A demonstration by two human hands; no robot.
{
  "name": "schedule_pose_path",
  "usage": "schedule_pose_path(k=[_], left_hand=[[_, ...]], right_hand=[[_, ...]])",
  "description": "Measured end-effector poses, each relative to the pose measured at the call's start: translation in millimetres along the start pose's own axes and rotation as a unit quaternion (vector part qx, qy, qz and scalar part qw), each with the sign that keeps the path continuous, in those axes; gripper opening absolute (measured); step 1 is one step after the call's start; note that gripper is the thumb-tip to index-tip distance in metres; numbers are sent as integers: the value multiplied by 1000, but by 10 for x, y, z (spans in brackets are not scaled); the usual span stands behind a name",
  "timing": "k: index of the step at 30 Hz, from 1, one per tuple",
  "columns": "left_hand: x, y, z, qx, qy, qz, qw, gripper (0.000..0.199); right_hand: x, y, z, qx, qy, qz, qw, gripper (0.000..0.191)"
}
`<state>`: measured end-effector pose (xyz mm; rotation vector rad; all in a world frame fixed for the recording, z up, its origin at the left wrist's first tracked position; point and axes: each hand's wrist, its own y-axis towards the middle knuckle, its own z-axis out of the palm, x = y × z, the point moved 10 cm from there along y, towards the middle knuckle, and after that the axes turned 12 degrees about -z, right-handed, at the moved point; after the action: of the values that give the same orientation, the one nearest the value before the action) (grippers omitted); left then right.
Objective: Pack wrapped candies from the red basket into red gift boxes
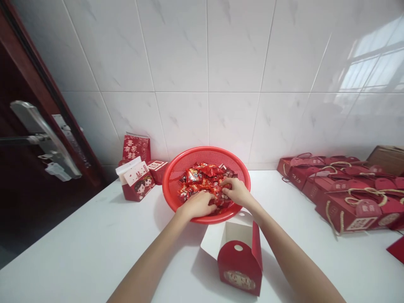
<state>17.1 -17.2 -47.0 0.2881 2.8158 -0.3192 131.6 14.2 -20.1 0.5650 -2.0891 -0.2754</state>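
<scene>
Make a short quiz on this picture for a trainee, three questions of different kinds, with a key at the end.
1. True or false: the left hand and the right hand both reach into the sweets in the basket.
2. Multiple choice: what stands just on the near side of the basket? A, the door handle; B, an open box; C, the wall.
3. Fill in the blank: seen in the picture, the rope-handled boxes are to the ____ of the basket.

Key: 1, true; 2, B; 3, right.
</scene>
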Motion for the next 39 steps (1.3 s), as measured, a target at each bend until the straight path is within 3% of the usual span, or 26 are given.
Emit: schedule_pose_path(k=[4, 12, 20, 25, 30, 35, 39], left_hand=[[-10, -68, -49, -31, 39, -28, 998, 18], [8, -67, -3, -1, 9, -11, 1000, 17], [45, -43, -211, -66, -76, 8, 995, 45], [76, -28, -286, -95, -103, 13, 990, 46], [202, -4, -458, -166, -145, -18, 975, 39], [325, 31, -523, -194, -188, -48, 962, 34], [370, 74, -513, -200, -238, -24, 950, 37]], right_hand=[[-19, -21, 13, 34, 13, 32, 999, 31], [-47, -140, 21, 76, 99, 106, 986, 53], [-82, -90, 16, 42, 193, 89, 976, 47], [-58, -85, 6, 42, 244, 97, 964, 40], [-79, -106, 33, 41, 304, 130, 943, 45], [-20, -98, 39, 70, 237, 104, 963, 51], [41, -78, 33, 73, 207, 78, 973, 43]])
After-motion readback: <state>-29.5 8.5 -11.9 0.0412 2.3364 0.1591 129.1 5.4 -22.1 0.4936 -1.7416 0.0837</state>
